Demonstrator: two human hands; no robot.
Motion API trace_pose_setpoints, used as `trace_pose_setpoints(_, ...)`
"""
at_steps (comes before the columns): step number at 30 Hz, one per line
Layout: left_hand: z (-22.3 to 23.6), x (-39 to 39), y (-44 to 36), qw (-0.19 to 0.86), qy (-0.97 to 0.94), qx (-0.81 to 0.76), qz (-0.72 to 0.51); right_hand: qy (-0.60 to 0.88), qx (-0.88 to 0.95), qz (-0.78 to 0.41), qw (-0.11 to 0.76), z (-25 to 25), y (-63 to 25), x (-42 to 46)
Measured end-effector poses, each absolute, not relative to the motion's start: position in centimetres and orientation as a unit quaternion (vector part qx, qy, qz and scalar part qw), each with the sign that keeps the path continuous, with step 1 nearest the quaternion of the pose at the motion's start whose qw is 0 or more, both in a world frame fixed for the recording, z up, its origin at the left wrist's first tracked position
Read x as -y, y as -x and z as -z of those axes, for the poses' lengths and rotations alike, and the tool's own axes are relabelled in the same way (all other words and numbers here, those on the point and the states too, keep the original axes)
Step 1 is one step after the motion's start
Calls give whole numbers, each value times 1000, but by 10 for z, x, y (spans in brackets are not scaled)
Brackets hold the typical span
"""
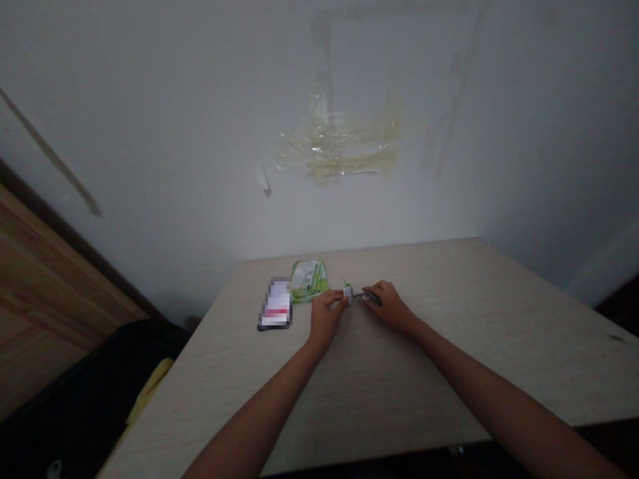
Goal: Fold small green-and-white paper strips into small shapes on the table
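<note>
Pinching a small white-and-green piece [347,291] near the middle of the counter [449,346], the left hand [325,313] is holding it at its fingertips, around 1 o'clock from the palm. Over at 3 o'clock from there, the right hand [387,306] is gripping a thin dark tool [370,297], and that's pointing toward 9 o'clock, right at the piece. Can't tell what the tool is, or whether its tip is actually touching, it's too tiny.

Here's what's bugging me: those left fingertips are sitting really close to the tip, so if the tool is sharp, one slip could mean a nick. The piece is looking small and light too, so a loose pinch could let it twist or pop free under any push from the side. The dim light probably isn't helping anyone's aim.

Also, a green packet [308,278] is lying at 11 o'clock from the left hand and a phone [277,306] is lying at 9, so a sudden elbow or wrist jerk that way could be knocking into either.
</note>
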State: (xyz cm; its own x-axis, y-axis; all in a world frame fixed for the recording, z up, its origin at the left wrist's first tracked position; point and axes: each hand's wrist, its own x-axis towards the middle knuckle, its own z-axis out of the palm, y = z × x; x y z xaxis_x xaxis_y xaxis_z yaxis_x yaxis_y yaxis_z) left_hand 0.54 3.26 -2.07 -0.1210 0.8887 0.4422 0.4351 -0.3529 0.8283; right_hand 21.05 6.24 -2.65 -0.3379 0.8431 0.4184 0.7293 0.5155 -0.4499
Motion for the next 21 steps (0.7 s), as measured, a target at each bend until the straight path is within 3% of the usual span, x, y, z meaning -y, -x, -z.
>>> trace_pose_setpoints(10,19,-32,-5,215,-631,-527,-527,482,823,-94,286,28,-214,-69)
trace_pose_setpoints(21,18,-30,-6,219,-630,-540,-514,479,734,-210,434,31,-217,-76)
